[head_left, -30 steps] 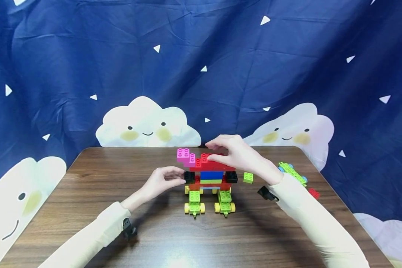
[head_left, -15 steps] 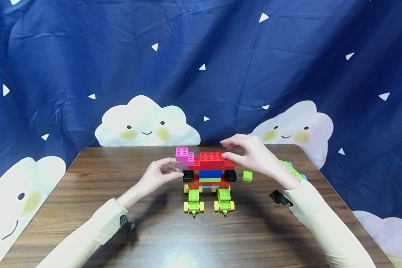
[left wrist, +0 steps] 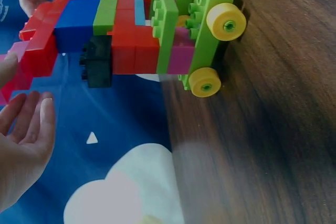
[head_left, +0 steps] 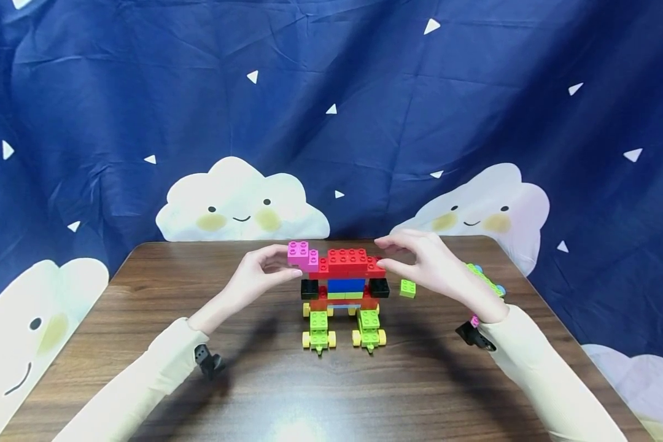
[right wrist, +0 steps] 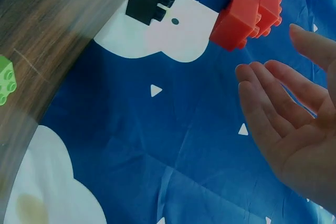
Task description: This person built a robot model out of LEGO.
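A toy-brick figure stands mid-table on two lime-green wheeled bases point(head_left: 318, 323) with yellow wheels. Its body has a blue brick point(head_left: 346, 285) with black bricks point(head_left: 309, 288) at both sides, and red bricks point(head_left: 347, 264) across the top. Pink bricks point(head_left: 298, 255) form the upper left end. Around that pink end is my left hand point(head_left: 248, 276), thumb in front and fingers behind; the left wrist view shows the fingers loosely extended. My right hand point(head_left: 428, 258) is spread beside the red right end, and a gap shows between it and the red bricks point(right wrist: 239, 22) in the right wrist view.
A loose lime-green brick point(head_left: 407, 288) lies right of the figure. Farther right, partly behind the right forearm, is a green plate point(head_left: 486, 280) with blue wheels. A small pink piece point(head_left: 474, 321) shows by the right wrist. Blue cloud-print cloth point(head_left: 331, 123) hangs behind the wooden table point(head_left: 265, 393).
My right hand has moved right, off the red top to its right end. My left hand has risen from beside the left black brick to the pink bricks.
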Available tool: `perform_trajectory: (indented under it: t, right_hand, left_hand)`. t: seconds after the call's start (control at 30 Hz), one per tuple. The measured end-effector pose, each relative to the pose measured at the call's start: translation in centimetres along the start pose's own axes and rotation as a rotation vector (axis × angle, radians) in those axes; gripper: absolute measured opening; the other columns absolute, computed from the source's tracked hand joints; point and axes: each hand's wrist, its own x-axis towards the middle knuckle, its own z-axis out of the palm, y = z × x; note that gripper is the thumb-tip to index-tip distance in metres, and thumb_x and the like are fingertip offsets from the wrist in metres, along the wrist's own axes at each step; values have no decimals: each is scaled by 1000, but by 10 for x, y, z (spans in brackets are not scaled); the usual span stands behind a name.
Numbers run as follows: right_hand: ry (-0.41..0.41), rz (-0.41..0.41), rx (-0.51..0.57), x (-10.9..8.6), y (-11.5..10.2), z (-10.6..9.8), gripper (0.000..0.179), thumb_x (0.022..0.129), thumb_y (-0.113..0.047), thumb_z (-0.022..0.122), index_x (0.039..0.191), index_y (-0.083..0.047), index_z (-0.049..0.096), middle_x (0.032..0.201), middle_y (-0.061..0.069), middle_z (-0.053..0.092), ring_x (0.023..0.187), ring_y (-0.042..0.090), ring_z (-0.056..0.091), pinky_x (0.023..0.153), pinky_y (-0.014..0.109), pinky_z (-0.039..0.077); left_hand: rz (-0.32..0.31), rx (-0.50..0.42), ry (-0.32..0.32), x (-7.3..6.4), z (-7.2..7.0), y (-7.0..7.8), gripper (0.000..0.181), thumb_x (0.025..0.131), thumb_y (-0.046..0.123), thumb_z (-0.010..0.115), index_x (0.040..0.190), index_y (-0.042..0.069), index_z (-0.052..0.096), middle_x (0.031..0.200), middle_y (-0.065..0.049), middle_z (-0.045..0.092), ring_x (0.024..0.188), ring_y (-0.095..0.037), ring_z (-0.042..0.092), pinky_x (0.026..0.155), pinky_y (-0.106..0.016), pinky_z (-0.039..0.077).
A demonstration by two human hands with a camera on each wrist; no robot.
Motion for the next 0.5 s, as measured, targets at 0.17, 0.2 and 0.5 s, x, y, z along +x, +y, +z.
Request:
perform_trajectory:
  t: [0.17, 0.2, 0.5]
  right_hand:
    - [41, 0, -36, -11, 7, -2, 38, 83, -20, 80, 118, -10, 71, 111, 7, 75, 96, 19, 72, 84, 44, 58]
    - [48, 1, -43, -13, 9, -2, 37, 83, -20, 80, 118, -10, 71, 110, 6, 75, 95, 19, 72, 83, 44, 58]
    - [115, -14, -136, -37, 31, -13, 33, 81, -12, 80, 113, -8, 72, 104, 7, 76, 90, 19, 73, 79, 39, 57]
  left_hand:
    - [-2, 3, 6, 2, 0, 3, 45, 81, 24, 83, 121, 13, 66, 114, -10, 72, 93, -17, 74, 82, -23, 59]
    - [0, 9, 8, 3, -1, 4, 45, 81, 24, 83, 121, 13, 66, 115, -10, 72, 93, -16, 74, 82, -22, 58]
    - [21, 36, 12, 7, 0, 7, 51, 80, 26, 84, 126, 14, 65, 116, -8, 72, 98, -19, 72, 87, -20, 57]
